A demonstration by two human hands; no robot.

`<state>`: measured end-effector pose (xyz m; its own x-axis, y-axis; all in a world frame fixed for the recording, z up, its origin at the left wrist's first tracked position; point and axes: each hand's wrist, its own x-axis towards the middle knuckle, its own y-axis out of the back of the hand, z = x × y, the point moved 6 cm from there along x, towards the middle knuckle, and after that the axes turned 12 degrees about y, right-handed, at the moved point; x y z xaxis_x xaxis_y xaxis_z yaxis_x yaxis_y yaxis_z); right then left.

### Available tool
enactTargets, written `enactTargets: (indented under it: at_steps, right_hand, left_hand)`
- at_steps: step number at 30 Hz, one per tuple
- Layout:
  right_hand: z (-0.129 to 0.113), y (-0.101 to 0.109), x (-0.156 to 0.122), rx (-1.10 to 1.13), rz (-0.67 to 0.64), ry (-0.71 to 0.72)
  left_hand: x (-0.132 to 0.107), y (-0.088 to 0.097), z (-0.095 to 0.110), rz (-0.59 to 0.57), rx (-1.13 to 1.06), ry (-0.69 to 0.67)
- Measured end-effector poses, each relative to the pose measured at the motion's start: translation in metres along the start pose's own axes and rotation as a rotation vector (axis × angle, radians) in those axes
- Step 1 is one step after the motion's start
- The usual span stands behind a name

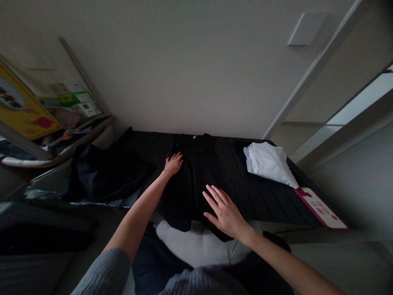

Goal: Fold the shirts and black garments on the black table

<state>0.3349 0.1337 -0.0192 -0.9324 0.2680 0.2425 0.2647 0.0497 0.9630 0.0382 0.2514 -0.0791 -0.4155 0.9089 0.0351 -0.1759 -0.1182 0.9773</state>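
A pair of black trousers (201, 157) lies spread out on a black slatted bench (254, 196). Its waist, with a small pale label, points to the wall, and the two legs hang over the near edge. My left hand (173, 164) lies flat on the left side near the waist, fingers stretched out. Lower down, my right hand (223, 209) is over the right leg with its fingers spread; whether it touches the cloth I cannot tell. Neither hand holds anything.
White folded clothes (272, 162) lie at the right on a dark cloth, beside a red-edged card (321, 209). A heap of black cloth (104, 172) is at the left. Farther left stand a basket (104, 133) and a yellow package (26, 104). A wall (196, 73) closes off the back.
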Motion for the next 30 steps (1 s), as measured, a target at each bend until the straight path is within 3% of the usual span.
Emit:
enactTargets:
  at_steps: [4,7,12,17,21,25,30]
  right_hand:
    - [0.020,-0.025,-0.015,0.062,-0.108,0.048]
    - [0.026,-0.035,-0.023,0.094,-0.135,0.054]
    - [0.029,-0.023,-0.037,0.198,-0.193,0.200]
    - [0.038,-0.013,-0.059,0.182,-0.269,0.269]
    - [0.037,-0.017,-0.066,0.112,-0.260,0.320]
    - [0.035,-0.023,-0.057,0.018,-0.169,0.356]
    - [0.017,-0.024,-0.038,0.036,-0.131,0.489]
  left_hand:
    - [-0.004,0.003,0.000,-0.001,-0.011,-0.003]
    - [-0.023,0.005,-0.005,0.011,-0.017,-0.028]
    - [-0.087,0.012,-0.024,0.003,-0.037,-0.144]
    - [-0.165,0.040,-0.037,-0.043,-0.105,-0.353]
    - [-0.210,0.056,-0.042,-0.136,-0.065,-0.522]
    - [-0.225,0.052,-0.048,-0.157,0.065,-0.615]
    - [-0.221,0.038,-0.051,-0.036,0.155,-0.640]
